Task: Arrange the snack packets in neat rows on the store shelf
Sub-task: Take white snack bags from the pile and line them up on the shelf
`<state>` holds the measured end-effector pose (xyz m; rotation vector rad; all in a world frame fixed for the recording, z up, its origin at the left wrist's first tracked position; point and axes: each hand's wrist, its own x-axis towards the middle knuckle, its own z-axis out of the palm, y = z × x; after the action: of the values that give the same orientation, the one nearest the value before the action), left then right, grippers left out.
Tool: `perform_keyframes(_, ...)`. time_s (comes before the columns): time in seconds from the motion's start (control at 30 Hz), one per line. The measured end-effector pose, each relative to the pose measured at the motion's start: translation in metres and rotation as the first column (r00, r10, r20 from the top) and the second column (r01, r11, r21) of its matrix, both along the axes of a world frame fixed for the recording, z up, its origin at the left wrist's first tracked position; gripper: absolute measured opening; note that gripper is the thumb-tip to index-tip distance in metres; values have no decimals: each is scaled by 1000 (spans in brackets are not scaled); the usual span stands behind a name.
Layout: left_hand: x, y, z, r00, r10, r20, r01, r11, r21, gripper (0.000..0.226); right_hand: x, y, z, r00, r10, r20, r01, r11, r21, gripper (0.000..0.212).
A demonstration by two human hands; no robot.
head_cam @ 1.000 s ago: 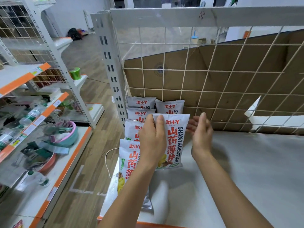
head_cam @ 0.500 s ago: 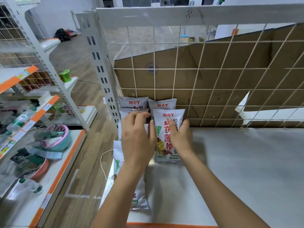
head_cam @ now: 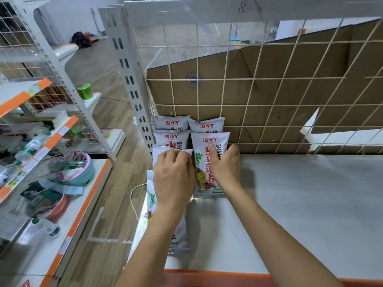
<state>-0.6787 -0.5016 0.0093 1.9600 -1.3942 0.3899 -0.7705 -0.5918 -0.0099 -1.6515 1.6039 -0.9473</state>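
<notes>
White snack packets with red lettering lie in two columns at the back left of the grey shelf (head_cam: 300, 204). The left column holds several overlapping packets; the rearmost (head_cam: 171, 122) leans on the wire grid. My left hand (head_cam: 174, 179) presses on the third packet (head_cam: 160, 149), fingers curled over its top edge. A further packet (head_cam: 151, 200) sticks out under my wrist. The right column has a back packet (head_cam: 207, 126) and a front packet (head_cam: 204, 160). My right hand (head_cam: 224, 164) grips the front packet's right edge.
A white wire grid (head_cam: 269, 104) backs the shelf, with brown cardboard (head_cam: 290, 65) behind it. A slotted upright (head_cam: 132, 88) stands at the left corner. The shelf has an orange front edge (head_cam: 217, 274). Across the aisle, left shelves hold bottles (head_cam: 31, 146) and bowls (head_cam: 78, 170).
The right-column front packet has been set down flat in line with the row. My left hand shifted off it onto the left column. My right hand closed onto its right edge.
</notes>
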Motion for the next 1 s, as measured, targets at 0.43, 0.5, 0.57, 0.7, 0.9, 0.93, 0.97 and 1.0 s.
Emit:
perform_keyframes(0.43, -52, -17, 26, 976, -216, 43, 214, 976, 44, 14, -163, 36, 15, 953, -193, -232, 162, 976, -148, 41)
perform_keyframes(0.5, -77, -23, 24, 957, -290, 20, 288, 956, 61, 19, -196, 51, 15, 921, -242, -306, 187, 962, -197, 40)
perform_keyframes(0.57, -107, -28, 20, 934, -357, -9, 356, 930, 93, 29, -227, 69, 13, 896, -281, -343, 215, 952, -219, 40)
perform_keyframes(0.7, -170, -35, 8, 880, -473, -49, 474, 863, 174, 36, -290, 96, 10, 864, -327, -382, 298, 945, -136, 46)
perform_keyframes(0.9, -284, -28, -1, 819, -547, -172, 573, 776, 264, 37, -406, 128, 13, 812, -432, -391, 425, 898, -109, 50)
perform_keyframes(0.93, -306, -26, -2, 808, -562, -178, 590, 761, 270, 37, -426, 134, 14, 803, -448, -393, 446, 889, -103, 50)
perform_keyframes(0.97, -328, -26, -3, 795, -579, -182, 607, 747, 274, 37, -446, 140, 14, 795, -463, -392, 466, 880, -94, 50)
perform_keyframes(1.0, -350, -25, -4, 783, -593, -186, 621, 734, 274, 36, -466, 144, 14, 787, -479, -390, 484, 870, -92, 50)
